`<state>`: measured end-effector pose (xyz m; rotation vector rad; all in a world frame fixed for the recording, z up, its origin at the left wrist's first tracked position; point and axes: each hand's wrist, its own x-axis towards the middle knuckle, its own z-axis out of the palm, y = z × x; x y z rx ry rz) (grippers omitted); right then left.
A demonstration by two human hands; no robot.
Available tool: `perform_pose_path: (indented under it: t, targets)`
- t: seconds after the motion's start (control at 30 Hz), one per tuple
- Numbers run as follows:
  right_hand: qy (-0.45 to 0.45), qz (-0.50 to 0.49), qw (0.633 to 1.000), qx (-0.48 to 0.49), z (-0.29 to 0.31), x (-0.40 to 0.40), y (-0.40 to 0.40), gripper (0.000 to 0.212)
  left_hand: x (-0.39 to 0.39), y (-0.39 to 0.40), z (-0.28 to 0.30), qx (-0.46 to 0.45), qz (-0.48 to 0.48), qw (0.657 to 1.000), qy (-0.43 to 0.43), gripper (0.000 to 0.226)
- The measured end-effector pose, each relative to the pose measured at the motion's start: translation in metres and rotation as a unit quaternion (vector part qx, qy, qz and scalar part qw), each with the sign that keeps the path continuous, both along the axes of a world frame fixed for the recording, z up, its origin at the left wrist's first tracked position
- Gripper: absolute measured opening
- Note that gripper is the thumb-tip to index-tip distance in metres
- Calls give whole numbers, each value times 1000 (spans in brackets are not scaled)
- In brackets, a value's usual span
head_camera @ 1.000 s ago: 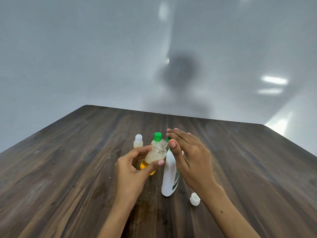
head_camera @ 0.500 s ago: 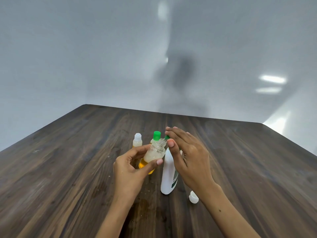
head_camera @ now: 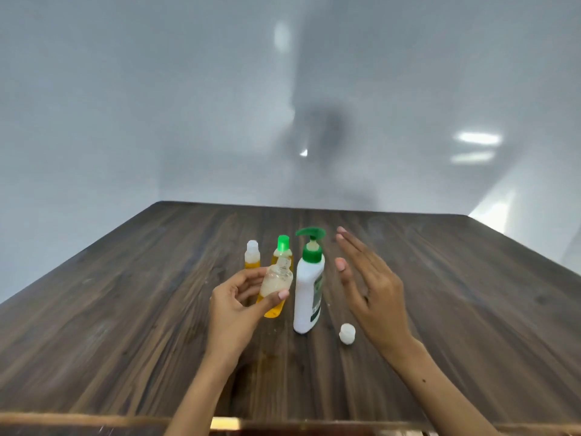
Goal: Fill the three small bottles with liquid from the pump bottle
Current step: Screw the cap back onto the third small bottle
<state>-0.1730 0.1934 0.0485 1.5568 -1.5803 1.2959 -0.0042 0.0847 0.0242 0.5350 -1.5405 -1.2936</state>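
My left hand (head_camera: pixel 234 305) holds a small clear uncapped bottle (head_camera: pixel 277 287), tilted, with yellow liquid in its lower part and foam above. Just right of it stands the white pump bottle (head_camera: pixel 308 294) with its green pump head (head_camera: pixel 311 239) raised. My right hand (head_camera: pixel 369 287) hovers open to the right of the pump bottle, fingers spread, touching nothing. Behind stand a small bottle with a white cap (head_camera: pixel 252 255) and a small bottle with a green cap (head_camera: pixel 282 248), both with yellow liquid. A loose white cap (head_camera: pixel 347 333) lies on the table near my right wrist.
The dark wooden table (head_camera: pixel 125 309) has its near edge at the bottom of the view and its far edge against a plain grey wall. Bare tabletop lies to the left and right of the bottles.
My right hand has lifted off the pump head and moved to the right, opening flat. The left hand has drawn the small bottle's mouth away from the pump spout.
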Motion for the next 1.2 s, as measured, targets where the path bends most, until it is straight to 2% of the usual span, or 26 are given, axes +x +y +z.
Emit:
perform_pose_path:
  t: [0.07,0.2,0.3,0.4,0.57,0.77,0.93,1.2]
  targets:
    - [-20,-12,1000,10,-24,-3,20,30,8,6,-5,9,-2,1000,-5,39]
    - [-13,-51,984,168,-66,-6,50,33,21,21,-21,24,-9,999,-26,47]
    - [9,-74,968,241,-79,-4,59,40,27,31,-29,17,-16,998,-53,45]
    - [25,-82,958,273,-81,-1,57,37,29,35,-34,2,-12,997,-71,42]
    - [38,-80,964,252,-83,2,51,21,32,36,-37,-17,-14,996,-85,44]
    - [-7,-61,968,245,-80,17,39,12,33,30,-43,-23,-4,995,-98,47]
    - [-34,-45,965,257,-76,24,24,21,32,23,-47,-23,7,994,-108,47]
    - [-94,96,981,137,-47,50,-3,23,32,15,-49,-18,-2,994,-109,51]
